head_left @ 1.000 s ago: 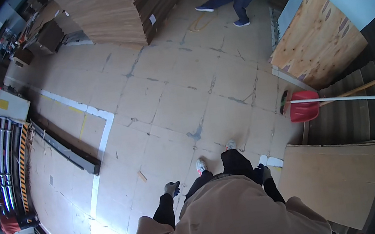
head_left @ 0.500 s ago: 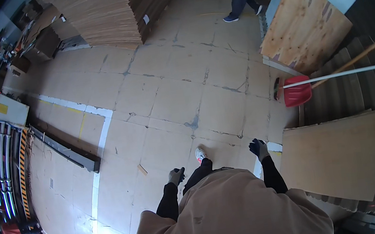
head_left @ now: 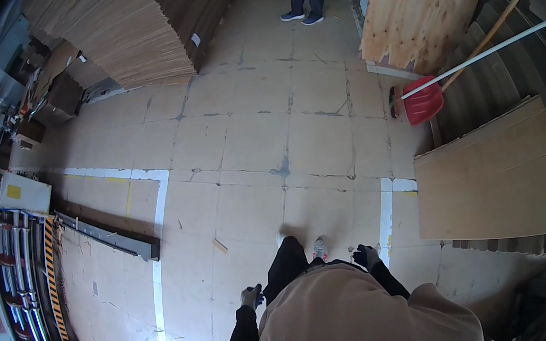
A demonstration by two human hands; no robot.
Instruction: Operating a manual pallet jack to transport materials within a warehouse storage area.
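head view: left hand (head_left: 252,297) beside dark trouser leg (head_left: 283,265), right hand (head_left: 367,256) near white floor line (head_left: 385,221); too small to tell if clamped or apart; tan strip (head_left: 219,246) on floor (head_left: 250,205) ahead of left hand.

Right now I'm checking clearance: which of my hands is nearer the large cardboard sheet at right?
Your right hand, on the same side as the cardboard sheet; your left hand is on the opposite side, farther away.
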